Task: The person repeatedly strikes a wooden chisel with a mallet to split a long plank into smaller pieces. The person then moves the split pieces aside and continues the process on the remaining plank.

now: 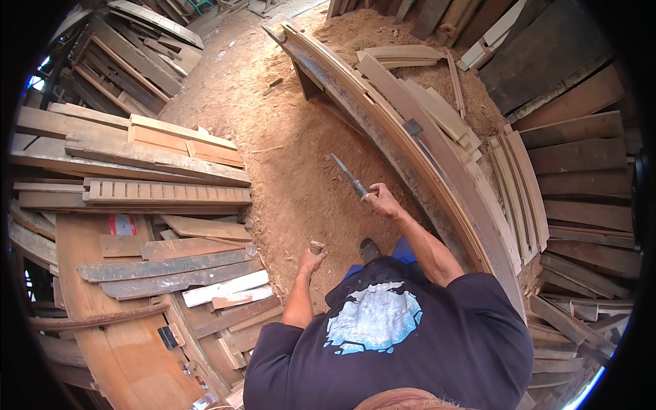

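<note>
My right hand (385, 201) is closed round the handle of a chisel (351, 176). Its long narrow blade points up and to the left, over the floor beside the workbench. Lower and further left, my left hand (311, 261) grips a short piece of wood (317, 245), whose top end shows above the fingers; the rest is hidden in the hand. On my right the long wooden workbench (383, 140) carries long strips and boards (437, 164) along its length. A small dark block (413, 127) rests on them.
Sawdust and shavings cover the floor (273, 171). Stacked timber (157, 157) rises on my left, above a plywood panel (126, 342) with offcuts and a small black box (168, 337) on it. Curved wooden pieces (519, 195) and leaning boards (581, 157) stand to the right.
</note>
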Available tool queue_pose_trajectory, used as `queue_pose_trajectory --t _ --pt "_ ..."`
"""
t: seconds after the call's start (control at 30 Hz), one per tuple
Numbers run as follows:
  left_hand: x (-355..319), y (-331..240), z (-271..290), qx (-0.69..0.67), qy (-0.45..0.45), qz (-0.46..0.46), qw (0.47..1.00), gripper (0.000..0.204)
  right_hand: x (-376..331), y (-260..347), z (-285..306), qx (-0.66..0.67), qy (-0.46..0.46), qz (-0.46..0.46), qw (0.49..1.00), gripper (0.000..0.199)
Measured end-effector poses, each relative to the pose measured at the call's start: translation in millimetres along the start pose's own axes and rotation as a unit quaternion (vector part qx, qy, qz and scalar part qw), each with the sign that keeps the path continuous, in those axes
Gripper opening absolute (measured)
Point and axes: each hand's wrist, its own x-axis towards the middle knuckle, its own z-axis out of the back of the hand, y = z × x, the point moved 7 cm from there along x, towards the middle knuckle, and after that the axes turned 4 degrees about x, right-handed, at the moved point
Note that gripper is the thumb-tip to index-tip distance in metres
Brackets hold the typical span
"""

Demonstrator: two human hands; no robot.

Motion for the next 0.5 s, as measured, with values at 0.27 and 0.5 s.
queue_pose_trajectory --t 0.27,0.5 --pt "32.9 -100.3 -23.4 0.010 0.013 -0.038 0.999 0.030 47.1 33.2 147.2 -0.083 -0.125 0.064 0.987 0.034" --pt "59.1 -216.2 -54.8 0.082 0.072 -0.100 0.989 0.035 98.6 -1.7 268.2 -0.298 -0.109 -0.186 0.930 0.036"
